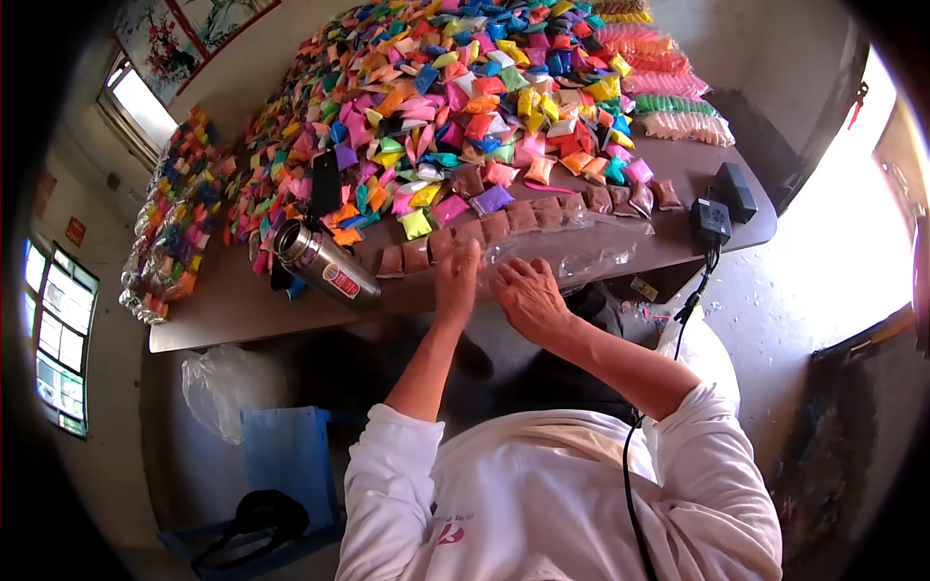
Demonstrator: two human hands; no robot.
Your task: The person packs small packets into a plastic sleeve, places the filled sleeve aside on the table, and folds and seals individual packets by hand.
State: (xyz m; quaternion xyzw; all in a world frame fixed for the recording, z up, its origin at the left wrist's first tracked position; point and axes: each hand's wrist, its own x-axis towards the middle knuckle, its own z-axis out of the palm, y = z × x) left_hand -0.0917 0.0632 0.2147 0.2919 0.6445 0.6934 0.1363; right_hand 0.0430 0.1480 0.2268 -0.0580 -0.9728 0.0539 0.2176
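Note:
A row of small brown packets (496,227) lies along the near part of the table, with clear plastic film around its right end. My left hand (456,283) is at the near edge of this row, seen side-on, fingers stretched forward against the packets. To its right, my right hand (529,296) is palm down with bent fingers closed at the clear plastic bag (500,254) between the hands; its fingertips are partly hidden. Another crumpled clear plastic piece (598,261) lies just right of my right hand.
A large heap of colourful packets (465,92) covers the table's far side. Bagged packets (668,82) are stacked at the back right. A steel flask (325,266) lies tilted at left. A black power adapter (712,223) with a hanging cable sits near the right edge.

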